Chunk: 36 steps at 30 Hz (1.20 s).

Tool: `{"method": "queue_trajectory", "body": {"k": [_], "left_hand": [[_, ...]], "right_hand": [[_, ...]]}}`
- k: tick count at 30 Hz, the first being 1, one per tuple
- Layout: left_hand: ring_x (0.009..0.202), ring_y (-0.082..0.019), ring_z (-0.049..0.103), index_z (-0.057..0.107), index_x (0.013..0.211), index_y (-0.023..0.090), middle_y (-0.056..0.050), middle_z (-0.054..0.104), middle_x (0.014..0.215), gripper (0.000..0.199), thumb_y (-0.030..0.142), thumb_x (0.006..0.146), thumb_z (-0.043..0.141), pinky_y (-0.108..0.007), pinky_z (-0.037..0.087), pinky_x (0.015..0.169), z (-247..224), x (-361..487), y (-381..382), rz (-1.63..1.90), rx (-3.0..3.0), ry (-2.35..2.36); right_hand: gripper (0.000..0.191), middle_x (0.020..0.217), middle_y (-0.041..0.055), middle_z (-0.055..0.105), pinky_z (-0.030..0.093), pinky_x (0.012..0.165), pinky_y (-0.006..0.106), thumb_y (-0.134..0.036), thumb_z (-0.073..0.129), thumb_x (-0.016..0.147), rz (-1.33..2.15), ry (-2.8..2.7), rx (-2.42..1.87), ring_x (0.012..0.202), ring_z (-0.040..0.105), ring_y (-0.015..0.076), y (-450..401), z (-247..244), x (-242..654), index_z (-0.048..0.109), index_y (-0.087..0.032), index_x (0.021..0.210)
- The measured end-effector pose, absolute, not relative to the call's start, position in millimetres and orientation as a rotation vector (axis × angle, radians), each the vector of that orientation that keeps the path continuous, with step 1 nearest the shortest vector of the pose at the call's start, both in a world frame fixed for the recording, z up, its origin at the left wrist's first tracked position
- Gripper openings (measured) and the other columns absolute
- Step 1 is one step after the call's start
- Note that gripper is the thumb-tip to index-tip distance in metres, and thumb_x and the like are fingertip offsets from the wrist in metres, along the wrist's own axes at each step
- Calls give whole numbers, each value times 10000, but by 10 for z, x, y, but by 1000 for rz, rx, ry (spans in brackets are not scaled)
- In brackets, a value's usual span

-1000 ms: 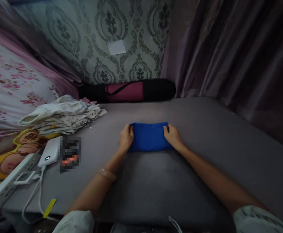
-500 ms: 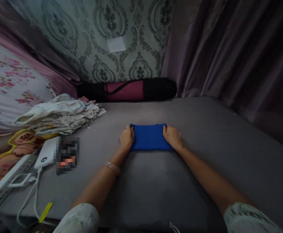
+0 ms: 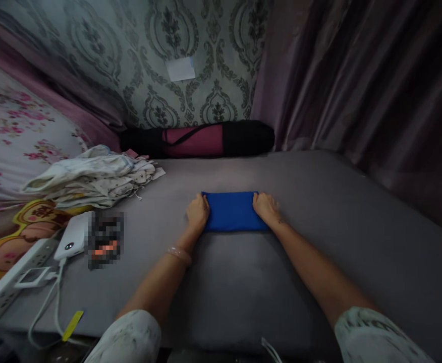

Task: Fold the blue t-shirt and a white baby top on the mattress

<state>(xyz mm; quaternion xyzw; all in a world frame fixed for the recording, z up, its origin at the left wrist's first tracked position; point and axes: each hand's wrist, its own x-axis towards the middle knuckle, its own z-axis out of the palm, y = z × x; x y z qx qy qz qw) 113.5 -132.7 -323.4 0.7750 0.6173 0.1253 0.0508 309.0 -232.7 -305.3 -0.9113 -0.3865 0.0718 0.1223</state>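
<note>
A flat, folded piece of blue cloth [image 3: 231, 212] lies on the grey sheet [image 3: 228, 282] in front of me, shaped as a wide rectangle. My left hand [image 3: 198, 210] is closed on its left side, thumb near the far left corner. On the opposite side, my right hand [image 3: 266, 207] grips the cloth by its far right corner. The undersides of the fingers are hidden. A pale bracelet [image 3: 179, 254] circles my left wrist.
Crumpled clothes [image 3: 92, 176] are piled at the left. Nearer are a yellow cartoon cushion [image 3: 24, 232], a white power bank [image 3: 75, 234], a power strip [image 3: 12, 287] and cables. A black and maroon long bag [image 3: 194, 140] lies along the wall; curtains hang on both sides.
Both hands keep their hold on the blue cloth. Its far edge looks straighter, with the corners less raised. The right hand has shifted very slightly left.
</note>
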Motion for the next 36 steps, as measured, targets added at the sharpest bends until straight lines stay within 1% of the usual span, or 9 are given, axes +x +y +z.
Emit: {"method": "queue_trajectory", "body": {"k": [4, 7, 10, 13, 20, 26, 29, 32, 36], "left_hand": [[942, -290, 649, 550, 1072, 104, -203, 652, 1017, 396, 410, 956, 327, -349, 482, 763, -3054, 1084, -1397, 453, 2330, 1919], [1085, -317, 578, 558, 1084, 84, -224, 598, 1143, 416, 396, 954, 316, -396, 455, 869, -2943, 1109, -1554, 566, 2558, 1787], [1284, -310, 429, 513, 1238, 70, -210, 515, 1326, 432, 323, 953, 311, -423, 346, 1038, -2985, 1227, -1712, 483, 2771, 1421], [1402, -311, 254, 430, 1365, 61, -176, 394, 1463, 498, 302, 947, 308, -451, 204, 1134, -3155, 1325, -1766, 357, 2819, 1289], [1411, -319, 238, 403, 1416, 97, -149, 328, 1509, 562, 386, 949, 279, -473, 149, 1150, -3363, 1308, -1715, 311, 2766, 1379], [1407, -346, 234, 310, 1446, 18, -230, 287, 1505, 738, 542, 925, 287, -481, 200, 1130, -3369, 1267, -1689, 350, 2602, 1612], [1397, -341, 262, 285, 1443, -21, -242, 287, 1501, 792, 572, 918, 284, -448, 229, 1126, -3338, 1182, -1634, 301, 2562, 1647], [1390, -337, 282, 321, 1434, 6, -230, 322, 1489, 751, 557, 925, 277, -480, 222, 1124, -3248, 1109, -1570, 197, 2579, 1608], [1438, -290, 164, 344, 1439, 76, -156, 284, 1527, 650, 492, 955, 222, -466, 94, 1164, -3186, 1098, -1486, 410, 2821, 1411]], "right_hand": [[515, 1044, 217, 675, 464, 842, 380, -414, 289, 975, 329, -1118, -2660, 1002, 642, 295, -2352, -2948, 3150, 675, -86, 1066], [503, 1114, 232, 640, 435, 890, 418, -371, 248, 981, 100, -1165, -2620, 1051, 610, 311, -2396, -2889, 2984, 616, -68, 1144], [459, 1322, 191, 536, 317, 1034, 436, -297, 261, 968, -99, -1558, -2357, 1250, 462, 296, -2399, -2962, 2667, 528, -97, 1283], [489, 1468, 120, 404, 161, 1127, 436, -262, 308, 938, -80, -1831, -2184, 1381, 276, 263, -2360, -3139, 2426, 446, -120, 1385], [518, 1506, 96, 346, 89, 1137, 477, -320, 295, 944, -3, -1808, -2254, 1401, 230, 270, -2320, -3328, 2420, 417, -157, 1420], [611, 1494, 212, 316, 141, 1130, 455, -356, 309, 931, -92, -1505, -2431, 1400, 215, 319, -2303, -3334, 2447, 369, 17, 1411], [625, 1491, 230, 310, 151, 1130, 453, -354, 308, 930, -59, -1482, -2459, 1394, 232, 329, -2308, -3316, 2510, 348, 42, 1413], [621, 1493, 210, 319, 169, 1130, 444, -369, 266, 946, 42, -1576, -2424, 1390, 252, 313, -2335, -3260, 2627, 345, 24, 1420], [618, 1508, 169, 312, 99, 1147, 466, -385, 207, 964, -32, -1644, -2356, 1412, 204, 287, -2379, -3238, 2799, 316, -10, 1443]]}}
